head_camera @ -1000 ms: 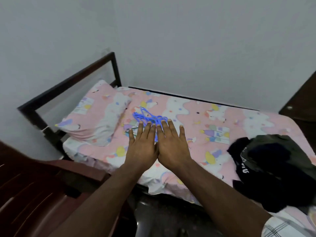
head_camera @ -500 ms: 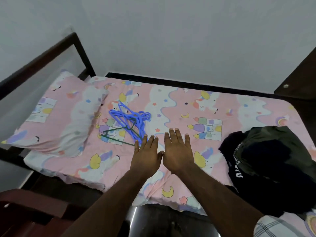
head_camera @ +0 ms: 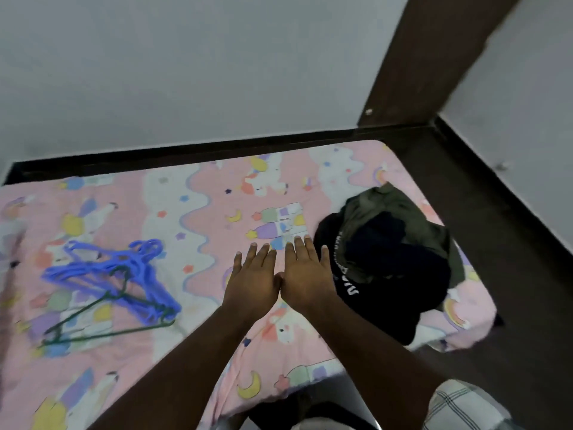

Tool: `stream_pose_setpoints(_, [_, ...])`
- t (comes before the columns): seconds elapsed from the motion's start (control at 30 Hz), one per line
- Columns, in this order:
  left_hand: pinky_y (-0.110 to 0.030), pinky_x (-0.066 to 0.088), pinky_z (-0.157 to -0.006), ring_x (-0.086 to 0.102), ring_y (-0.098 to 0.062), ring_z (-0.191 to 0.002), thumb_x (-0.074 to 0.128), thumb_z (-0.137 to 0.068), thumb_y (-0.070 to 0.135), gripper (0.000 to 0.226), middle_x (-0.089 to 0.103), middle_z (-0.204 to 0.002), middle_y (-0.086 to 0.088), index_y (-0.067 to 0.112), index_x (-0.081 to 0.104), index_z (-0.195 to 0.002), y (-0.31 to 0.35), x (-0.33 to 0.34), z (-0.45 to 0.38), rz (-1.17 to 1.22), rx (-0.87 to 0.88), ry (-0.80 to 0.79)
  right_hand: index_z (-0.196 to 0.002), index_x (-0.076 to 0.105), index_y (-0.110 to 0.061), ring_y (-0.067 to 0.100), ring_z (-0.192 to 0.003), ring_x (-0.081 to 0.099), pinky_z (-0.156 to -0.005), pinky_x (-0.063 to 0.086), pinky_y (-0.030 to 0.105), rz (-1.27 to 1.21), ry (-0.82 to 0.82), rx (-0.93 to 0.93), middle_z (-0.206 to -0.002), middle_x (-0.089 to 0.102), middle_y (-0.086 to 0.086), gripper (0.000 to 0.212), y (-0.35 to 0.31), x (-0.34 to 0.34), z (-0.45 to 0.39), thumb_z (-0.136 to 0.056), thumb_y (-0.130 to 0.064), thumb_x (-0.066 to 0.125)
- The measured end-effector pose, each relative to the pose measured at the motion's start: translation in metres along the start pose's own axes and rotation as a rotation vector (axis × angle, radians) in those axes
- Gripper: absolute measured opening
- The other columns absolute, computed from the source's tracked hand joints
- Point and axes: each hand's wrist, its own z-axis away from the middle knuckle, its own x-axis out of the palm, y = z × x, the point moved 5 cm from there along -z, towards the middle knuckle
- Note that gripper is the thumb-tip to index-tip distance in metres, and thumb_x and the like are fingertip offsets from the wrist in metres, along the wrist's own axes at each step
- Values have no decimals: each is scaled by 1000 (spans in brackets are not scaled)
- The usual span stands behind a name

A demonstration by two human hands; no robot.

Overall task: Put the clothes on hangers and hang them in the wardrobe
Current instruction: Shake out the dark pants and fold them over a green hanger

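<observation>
A pile of dark clothes (head_camera: 393, 262), black and olive green, lies on the right side of the bed. A bundle of blue plastic hangers (head_camera: 124, 274) lies on the left of the bed, with a thin green wire hanger (head_camera: 102, 324) beneath it. My left hand (head_camera: 252, 277) and my right hand (head_camera: 305, 271) are held flat side by side above the sheet, fingers straight, thumbs touching, holding nothing. The right hand is just left of the clothes pile.
The bed (head_camera: 201, 206) has a pink cartoon-print sheet. A dark wooden bed frame (head_camera: 186, 150) runs along the grey wall. A dark brown wooden panel (head_camera: 434, 57) stands at the back right corner. Dark floor (head_camera: 511, 290) lies to the right.
The view has swung right: the pillow and headboard have left the frame, and the hangers now sit far left. My flat hands have come close to the clothes pile.
</observation>
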Motion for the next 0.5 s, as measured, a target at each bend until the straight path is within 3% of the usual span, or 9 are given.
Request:
stream_pose_setpoints(0.2, [-47, 6, -123, 8, -27, -155, 30, -107, 44, 60, 19, -167, -5, 15, 21, -158, 83, 19, -69, 25, 147, -27, -158, 14, -10, 25, -154, -3, -122, 2, 56, -64, -35, 200, -167, 9, 8, 72, 110, 1, -2, -97, -33, 44])
stream_pose_setpoints(0.4, [-44, 9, -123, 13, -25, -154, 33, -107, 37, 54, 26, -164, -3, 16, 29, -156, 183, 61, -134, 74, 200, -83, -156, 25, -11, 23, -154, 10, -123, 11, 50, -236, -150, 339, -164, 23, 5, 68, 246, 26, -9, -99, -44, 45])
stream_pose_setpoints(0.5, [-42, 14, -122, 20, -25, -152, 37, -106, 34, 51, 34, -161, -5, 13, 35, -153, 227, 85, -169, 117, 167, -117, -150, 34, -10, 25, -151, 20, -121, 19, 49, -272, -201, 391, -159, 34, 6, 60, 318, 42, -14, -95, -29, 48])
